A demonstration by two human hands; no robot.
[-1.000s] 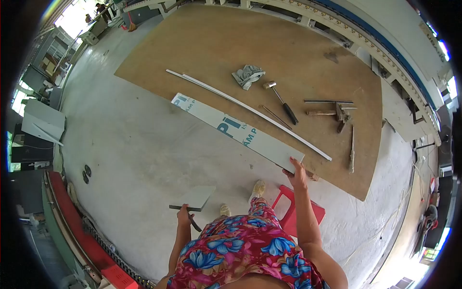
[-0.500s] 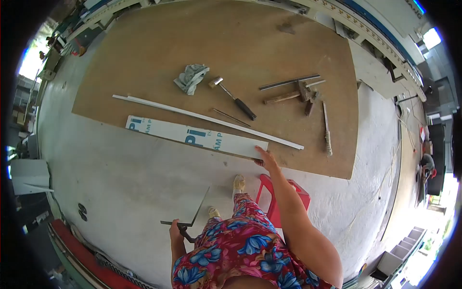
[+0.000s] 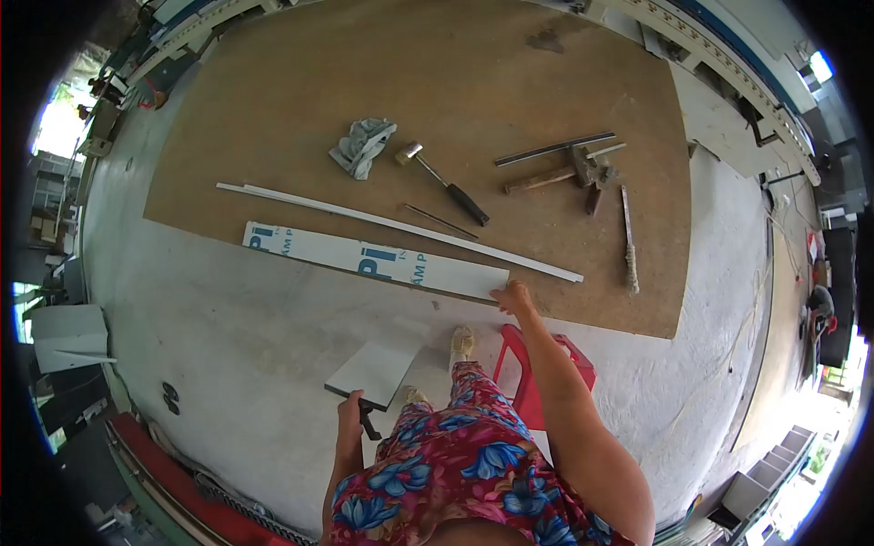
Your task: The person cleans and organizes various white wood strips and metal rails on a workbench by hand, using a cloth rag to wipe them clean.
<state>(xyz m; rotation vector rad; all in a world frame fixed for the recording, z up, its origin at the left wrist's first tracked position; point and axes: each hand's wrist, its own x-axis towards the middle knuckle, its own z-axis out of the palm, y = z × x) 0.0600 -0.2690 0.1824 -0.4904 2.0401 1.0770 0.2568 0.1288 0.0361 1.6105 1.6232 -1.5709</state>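
Observation:
My left hand (image 3: 350, 411) is closed on the near edge of a flat pale grey panel (image 3: 375, 369) with a black edge, held low over the floor. A black bracket-like piece (image 3: 368, 422) hangs below that edge, beside my fingers. At the table's front edge, my right hand (image 3: 515, 298) grips the right end of a long white strip (image 3: 319, 253) printed with blue letters. Just behind this lie thin white bars (image 3: 410, 229) and a slim rod (image 3: 442, 220). A mallet (image 3: 446, 187) with a black handle rests farther back, next to a crumpled grey cloth (image 3: 363, 147).
On the brown tabletop (image 3: 437, 82), a wooden-handled hammer (image 3: 546, 179), a dark bar (image 3: 555, 148) and a wrapped-handle blade (image 3: 629, 241) lie to the right. A red stool (image 3: 566, 387) stands by my legs. Machinery (image 3: 719, 55) lines the far side.
The grey panel in my left hand has turned from edge-on so that its broad face shows. My right hand stays at the strip's end, with its fingers curled closer.

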